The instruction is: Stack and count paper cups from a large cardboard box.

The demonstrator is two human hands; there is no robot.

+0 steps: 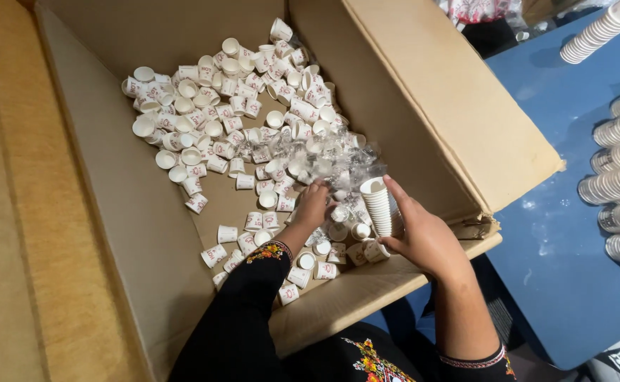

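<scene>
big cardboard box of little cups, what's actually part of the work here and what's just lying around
In use:
- small white paper cups loose in the box
- nested stack of white cups in the right hand
- left hand among the loose cups
- large brown cardboard box

Lying about:
- crumpled clear plastic wrap
- long cup stacks on the blue surface

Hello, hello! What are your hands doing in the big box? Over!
Right hand holding stack of cups. Left hand down among loose cups in cardboard box. Clear plastic wrap lying over cups near hands.
</scene>
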